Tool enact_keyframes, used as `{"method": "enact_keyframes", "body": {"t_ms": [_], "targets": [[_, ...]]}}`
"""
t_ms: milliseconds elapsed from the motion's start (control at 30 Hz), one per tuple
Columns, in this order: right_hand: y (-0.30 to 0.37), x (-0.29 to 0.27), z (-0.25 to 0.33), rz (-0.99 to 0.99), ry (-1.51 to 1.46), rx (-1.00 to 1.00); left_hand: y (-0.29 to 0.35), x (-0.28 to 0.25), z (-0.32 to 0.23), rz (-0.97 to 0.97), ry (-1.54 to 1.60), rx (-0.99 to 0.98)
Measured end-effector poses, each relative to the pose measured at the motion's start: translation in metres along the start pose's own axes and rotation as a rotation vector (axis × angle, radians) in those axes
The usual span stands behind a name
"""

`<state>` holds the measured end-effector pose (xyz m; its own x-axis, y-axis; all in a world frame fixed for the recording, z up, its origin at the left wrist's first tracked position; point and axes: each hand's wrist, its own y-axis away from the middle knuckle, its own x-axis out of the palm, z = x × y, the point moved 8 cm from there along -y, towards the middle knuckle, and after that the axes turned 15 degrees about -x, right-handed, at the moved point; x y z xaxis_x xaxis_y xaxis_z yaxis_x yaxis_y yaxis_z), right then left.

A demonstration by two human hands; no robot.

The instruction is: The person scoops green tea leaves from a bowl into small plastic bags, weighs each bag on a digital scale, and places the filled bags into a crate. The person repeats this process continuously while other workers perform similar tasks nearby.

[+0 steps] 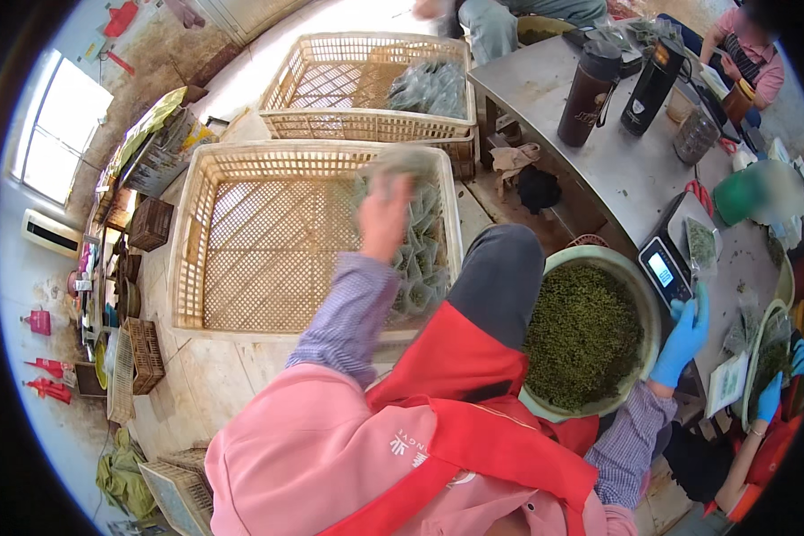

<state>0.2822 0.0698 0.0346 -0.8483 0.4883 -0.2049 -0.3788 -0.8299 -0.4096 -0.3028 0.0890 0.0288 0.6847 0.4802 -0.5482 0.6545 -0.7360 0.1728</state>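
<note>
I see the bare left hand (pixel 386 214) raised over the cream lattice plastic crate (pixel 241 241), fingers pinched on a small clear packet of green leaf (pixel 402 163), blurred. Below that hand, more crinkly packets (pixel 424 259) pile against the crate's wall. The right hand (pixel 683 335), in a smooth blue glove, hangs loosely open, holding nothing, at the rim of the round pale-green basin (pixel 639 290) heaped with coarse dried green leaves (pixel 581 335). Just beyond it sits a flat digital scale (pixel 663 268).

Packing workshop, plastic crates (pixel 241 232), steel table (pixel 590 152), scale (pixel 665 268), basin of dried leaves (pixel 585 335)
</note>
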Motion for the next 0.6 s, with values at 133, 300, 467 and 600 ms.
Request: {"method": "enact_keyframes", "body": {"t_ms": [133, 300, 467, 600], "targets": [[0.045, 0.0, -0.025, 0.138, -0.02, 0.106, -0.034, -0.102, 0.091, -0.351, -0.195, -0.241], [0.076, 0.025, -0.031, 0.325, 0.024, 0.2, -0.128, -0.109, 0.214, -0.318, -0.19, -0.356], [0.098, 0.035, -0.034, 0.388, 0.034, 0.186, -0.121, -0.035, 0.159, 0.011, -0.562, -0.351], [0.115, 0.037, -0.055, 0.532, 0.389, 0.011, -0.143, -0.012, 0.192, 0.109, -0.317, -0.261]]}}
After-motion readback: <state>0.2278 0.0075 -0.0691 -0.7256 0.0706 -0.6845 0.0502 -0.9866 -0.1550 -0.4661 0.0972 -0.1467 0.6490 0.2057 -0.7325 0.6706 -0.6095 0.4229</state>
